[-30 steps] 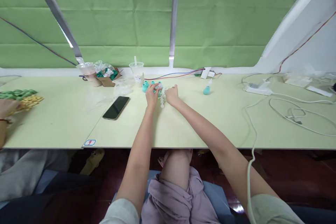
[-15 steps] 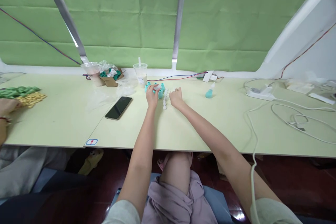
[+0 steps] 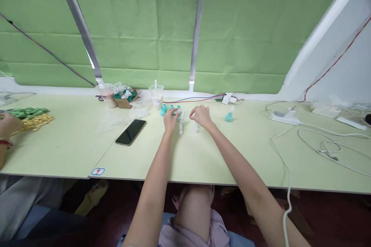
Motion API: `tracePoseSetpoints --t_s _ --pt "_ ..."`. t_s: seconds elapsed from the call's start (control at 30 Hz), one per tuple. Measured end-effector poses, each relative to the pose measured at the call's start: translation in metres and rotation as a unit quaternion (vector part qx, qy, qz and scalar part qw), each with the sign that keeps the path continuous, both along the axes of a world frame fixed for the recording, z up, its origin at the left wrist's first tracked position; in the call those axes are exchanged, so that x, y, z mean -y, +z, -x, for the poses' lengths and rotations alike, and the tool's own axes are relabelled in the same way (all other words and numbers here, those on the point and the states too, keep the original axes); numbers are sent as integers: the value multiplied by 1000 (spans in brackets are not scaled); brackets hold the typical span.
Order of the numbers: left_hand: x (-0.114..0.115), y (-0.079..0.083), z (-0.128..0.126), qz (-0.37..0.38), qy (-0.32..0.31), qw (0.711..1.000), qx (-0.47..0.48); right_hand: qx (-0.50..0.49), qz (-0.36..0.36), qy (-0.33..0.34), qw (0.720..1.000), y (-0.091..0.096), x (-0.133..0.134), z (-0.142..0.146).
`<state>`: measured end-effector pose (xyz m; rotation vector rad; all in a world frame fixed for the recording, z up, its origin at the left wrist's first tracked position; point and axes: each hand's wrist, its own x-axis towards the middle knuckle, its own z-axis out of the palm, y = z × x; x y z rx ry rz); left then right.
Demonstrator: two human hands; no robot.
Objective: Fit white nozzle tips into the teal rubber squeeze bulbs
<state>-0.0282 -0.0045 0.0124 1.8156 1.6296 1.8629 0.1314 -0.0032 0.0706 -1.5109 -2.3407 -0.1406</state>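
Observation:
My left hand (image 3: pixel 170 120) has its thumb and fingers closed around a small translucent white piece (image 3: pixel 179 111), beside several teal rubber bulbs (image 3: pixel 162 111) with narrow necks. My right hand (image 3: pixel 203 116) is just to the right, thumb and fingertips pinched together; whatever is between them is too small to make out. Small white nozzle-like pieces (image 3: pixel 181 126) stand in a row on the table between the hands. Below my right fingers is another translucent white piece (image 3: pixel 195 127). Farther right stands a teal bulb with a white tip (image 3: pixel 228 117).
A black phone (image 3: pixel 131 132) lies left of my arms. Behind it are two plastic cups (image 3: pixel 156 94) (image 3: pixel 108 96), a small cardboard box (image 3: pixel 125 103) and clear plastic bags (image 3: pixel 139 110). A power strip (image 3: pixel 284 117) with white cables is right. At far left, a co-worker's hand (image 3: pixel 9 125) is by green and yellow pieces.
The view has tilted up, so the table appears lower. My right hand has shifted slightly away from the row, its fingers now pinched, and a translucent white piece shows below it.

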Motion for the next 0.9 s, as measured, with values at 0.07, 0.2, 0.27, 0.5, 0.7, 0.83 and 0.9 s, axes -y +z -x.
tracePoseSetpoints --t_s 0.07,0.2,0.27,0.5,0.7,0.83,0.9 --pt "-1 -2 -10 16 -42 999 3 -93 -25 -3 995 10 7 -22" --pt "3 -3 -42 28 -148 987 -53 -206 -74 48 975 8 23 -64" --pt "8 -3 -56 36 -189 979 -72 -222 -86 68 969 -4 29 -79" --pt "19 -2 -75 70 -250 962 -90 -235 -88 85 964 -31 31 -96" --pt "20 -3 -82 97 -257 958 -86 -208 -84 98 970 -28 33 -95" --pt "21 -2 -83 100 -271 955 -66 -203 -78 95 971 -30 33 -99" --pt "22 0 -83 103 -279 953 -56 -202 -86 102 970 -31 33 -101"
